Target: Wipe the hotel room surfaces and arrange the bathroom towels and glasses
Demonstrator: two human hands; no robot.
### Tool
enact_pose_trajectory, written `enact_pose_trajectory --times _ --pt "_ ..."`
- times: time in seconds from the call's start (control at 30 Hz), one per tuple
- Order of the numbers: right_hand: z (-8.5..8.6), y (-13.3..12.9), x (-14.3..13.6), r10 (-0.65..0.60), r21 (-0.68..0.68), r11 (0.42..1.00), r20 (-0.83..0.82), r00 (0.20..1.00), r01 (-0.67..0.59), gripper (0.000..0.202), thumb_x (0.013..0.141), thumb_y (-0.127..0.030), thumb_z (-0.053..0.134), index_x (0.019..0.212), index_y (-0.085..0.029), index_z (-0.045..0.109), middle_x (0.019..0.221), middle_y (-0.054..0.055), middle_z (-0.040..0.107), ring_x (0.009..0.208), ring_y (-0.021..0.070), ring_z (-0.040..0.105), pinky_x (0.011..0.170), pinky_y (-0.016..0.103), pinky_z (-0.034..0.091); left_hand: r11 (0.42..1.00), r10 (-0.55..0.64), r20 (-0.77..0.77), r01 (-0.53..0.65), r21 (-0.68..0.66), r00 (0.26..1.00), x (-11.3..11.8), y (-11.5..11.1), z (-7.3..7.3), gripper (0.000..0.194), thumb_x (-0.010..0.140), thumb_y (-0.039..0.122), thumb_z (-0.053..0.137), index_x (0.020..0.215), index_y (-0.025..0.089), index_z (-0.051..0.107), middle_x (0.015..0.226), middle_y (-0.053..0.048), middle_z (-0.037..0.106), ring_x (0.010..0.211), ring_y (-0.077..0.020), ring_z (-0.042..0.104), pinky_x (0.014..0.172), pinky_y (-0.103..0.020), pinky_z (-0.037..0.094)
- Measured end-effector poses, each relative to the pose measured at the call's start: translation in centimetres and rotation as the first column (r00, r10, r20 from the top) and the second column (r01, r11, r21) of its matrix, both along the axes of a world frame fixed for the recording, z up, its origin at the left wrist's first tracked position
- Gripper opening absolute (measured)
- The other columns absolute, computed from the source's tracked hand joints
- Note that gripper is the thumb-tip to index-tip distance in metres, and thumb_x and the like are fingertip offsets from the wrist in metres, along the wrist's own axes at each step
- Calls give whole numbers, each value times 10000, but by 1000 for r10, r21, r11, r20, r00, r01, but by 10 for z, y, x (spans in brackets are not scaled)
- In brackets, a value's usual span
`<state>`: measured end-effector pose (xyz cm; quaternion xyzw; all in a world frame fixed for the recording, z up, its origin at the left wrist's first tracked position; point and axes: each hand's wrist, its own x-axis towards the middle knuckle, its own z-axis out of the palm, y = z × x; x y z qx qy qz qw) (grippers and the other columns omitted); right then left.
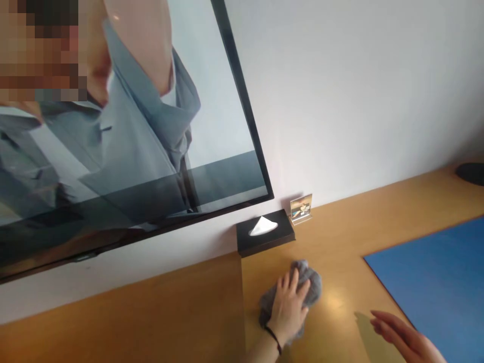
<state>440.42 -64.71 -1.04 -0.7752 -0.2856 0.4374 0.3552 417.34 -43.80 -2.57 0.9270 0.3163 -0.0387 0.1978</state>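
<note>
My left hand, a dark band round its wrist, presses down on a crumpled grey cloth on the wooden surface. Its fingers lie over the cloth, slightly spread, and cloth shows on both sides of the hand. Just beyond it, against the wall, sits a black tissue box with a white tissue sticking out of the top. At the lower right, my right hand hovers over the surface near the blue mat, fingers stretched out, holding nothing. Its shadow falls to the left of the fingertips.
A small clear stand with a picture card touches the box's right side. A large wall-mounted screen hangs at the left. A blue mat lies at the right, and a dark round object stands at the far right edge.
</note>
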Motion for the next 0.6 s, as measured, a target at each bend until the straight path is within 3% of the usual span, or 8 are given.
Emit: enact_pose_trajectory --times 0.1,0.17,0.3,0.4,0.47,0.6 --pt "19 61 13 121 110 985 93 988 -131 572 770 -667 507 1060 -205 678 1114 84 686 1061 242 629 940 301 513 999 -7 -74 4 -32 997 6 -47 -7 577 868 325 539 1425 364 390 1512 -113 361 1244 -337 488 1058 -541 384" --pt "24 101 9 229 213 947 75 971 -240 560 830 -616 464 1121 -172 639 1138 110 673 1055 241 632 932 342 523 992 80 -111 -90 -86 991 2 -50 2 550 851 238 525 1383 357 454 1399 -99 498 1138 -289 562 1007 -458 454" --pt "32 159 -7 348 347 868 80 934 -354 504 880 -548 434 1134 -154 621 1131 122 673 1038 238 638 906 381 537 957 277 19 -273 -101 961 0 0 57 621 761 139 547 1344 346 491 1231 -28 597 1108 -206 573 986 -307 475" --pt "38 175 -16 353 376 855 78 932 -356 475 888 -547 442 1092 -170 646 1101 106 686 1013 223 646 876 349 548 954 296 109 -299 15 949 22 52 94 632 775 151 534 1372 341 448 1201 -34 588 1073 -201 584 951 -301 484" --pt "39 178 -20 339 367 863 85 937 -346 484 879 -570 449 1061 -175 663 1055 105 700 972 222 660 856 339 556 949 289 95 -298 100 953 47 80 101 596 805 196 540 1380 313 435 1151 -65 589 1013 -215 604 899 -316 497" --pt "34 185 -19 374 312 865 119 920 -392 492 852 -592 465 1018 -183 682 999 107 715 922 232 677 814 337 574 942 304 -64 -290 166 951 81 112 83 481 811 238 558 1290 248 519 1072 -116 589 882 -246 629 767 -344 507"
